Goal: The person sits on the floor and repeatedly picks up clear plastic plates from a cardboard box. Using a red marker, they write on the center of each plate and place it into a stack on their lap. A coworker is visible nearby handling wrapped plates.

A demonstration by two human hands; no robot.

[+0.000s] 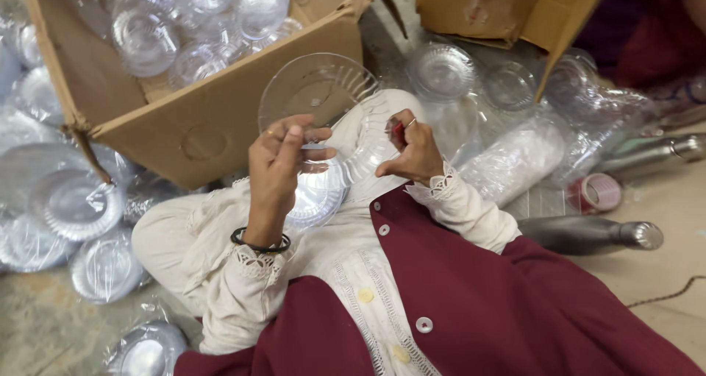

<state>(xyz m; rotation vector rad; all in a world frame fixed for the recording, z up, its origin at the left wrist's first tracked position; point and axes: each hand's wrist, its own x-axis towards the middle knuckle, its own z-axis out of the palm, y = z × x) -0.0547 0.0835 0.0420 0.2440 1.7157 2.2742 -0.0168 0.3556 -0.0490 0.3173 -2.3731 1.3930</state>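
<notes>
My left hand (283, 155) grips the near rim of a clear plastic plate (312, 89), holding it tilted up in front of me. More clear plates (323, 196) lie stacked on my lap just beneath it. My right hand (412, 151) is closed beside the plate's right edge, pinching something small and red between thumb and fingers; what it is I cannot tell. A dark bangle sits on my left wrist.
An open cardboard box (213, 118) holding several clear plates stands at the upper left, a second box (507, 8) at the top right. Wrapped plate stacks (73, 207) lie on the floor to the left and right. Two steel bottles (588, 232) and a tape roll (594, 192) lie right.
</notes>
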